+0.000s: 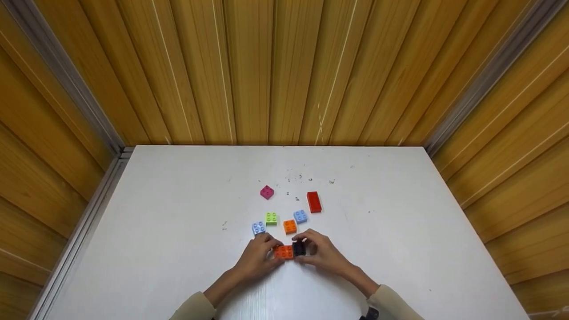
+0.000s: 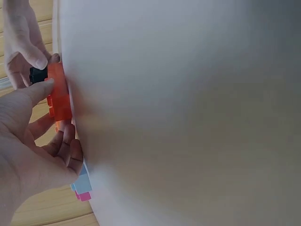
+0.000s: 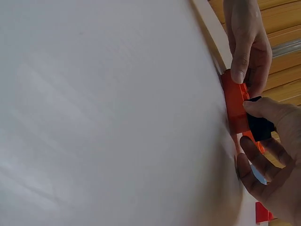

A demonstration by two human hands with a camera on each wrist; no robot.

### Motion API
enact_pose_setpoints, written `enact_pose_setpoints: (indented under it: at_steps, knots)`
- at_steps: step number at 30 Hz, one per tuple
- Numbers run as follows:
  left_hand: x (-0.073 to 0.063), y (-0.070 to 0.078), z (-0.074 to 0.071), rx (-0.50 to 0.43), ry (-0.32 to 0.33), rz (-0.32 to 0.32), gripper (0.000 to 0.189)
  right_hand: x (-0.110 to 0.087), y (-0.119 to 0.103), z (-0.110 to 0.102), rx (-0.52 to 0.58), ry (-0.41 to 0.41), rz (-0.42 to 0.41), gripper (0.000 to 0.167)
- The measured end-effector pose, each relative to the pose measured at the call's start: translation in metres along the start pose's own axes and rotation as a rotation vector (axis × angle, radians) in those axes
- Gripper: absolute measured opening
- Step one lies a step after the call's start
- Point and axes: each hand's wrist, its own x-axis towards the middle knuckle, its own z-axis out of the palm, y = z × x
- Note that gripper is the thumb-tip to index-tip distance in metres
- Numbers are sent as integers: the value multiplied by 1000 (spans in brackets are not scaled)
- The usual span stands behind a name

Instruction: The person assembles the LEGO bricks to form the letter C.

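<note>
Low in the head view, an orange-red building brick (image 1: 283, 252) with studs on top lies on the white table. My left hand (image 1: 257, 258) pinches its left part between thumb and fingers. At its right end is a black brick (image 1: 299, 248), which my right hand (image 1: 323, 253) grips between thumb and fingers. The right wrist view shows the black brick (image 3: 260, 123) on the studded side of the orange-red brick (image 3: 235, 106); whether its studs are fully pressed in I cannot tell. A light blue brick (image 1: 258, 227) stands just beyond the left fingers.
Past the hands lie a lime green brick (image 1: 271, 218), an orange brick (image 1: 290, 226), another light blue brick (image 1: 300, 216), a longer red brick (image 1: 314, 202) and a magenta brick (image 1: 266, 192). Wood-patterned walls (image 1: 284, 75) border the white table (image 1: 155, 213).
</note>
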Motion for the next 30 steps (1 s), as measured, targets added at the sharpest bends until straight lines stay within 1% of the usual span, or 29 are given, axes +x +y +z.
enact_pose_setpoints:
  at_steps: [3,5,7,10,13,15,17,22,24,26,28,30]
  knots:
    - [-2,-3,-1,-4,-14,-1,31,1,1,6,-28,30,-17,46]
    - [-2,-5,-2,-38,-19,0,31,1,2,7,-40,45,-31,44]
    - [-2,-8,-2,-94,-12,2,31,1,3,7,-56,57,-32,43]
    - [-2,-11,-5,-205,28,5,31,2,3,5,-70,58,-15,43]
    - [-3,-16,-12,-264,76,10,31,1,2,5,-80,53,23,42]
    - [-5,-20,-18,-260,104,0,30,2,2,7,-81,50,40,42]
    - [-5,-23,-24,-238,130,-27,30,1,1,9,-83,46,61,41]
    - [1,-29,-34,-185,189,-138,37,3,2,10,-78,46,85,41]
    - [4,-30,-36,-161,193,-179,42,3,2,9,-66,47,91,41]
    - [7,-31,-37,-142,182,-213,47,4,2,9,-55,44,99,42]
    - [9,-31,-38,-126,168,-235,51,4,1,7,-43,38,106,42]
    - [12,-32,-38,-131,153,-251,52,5,0,5,-36,31,121,42]
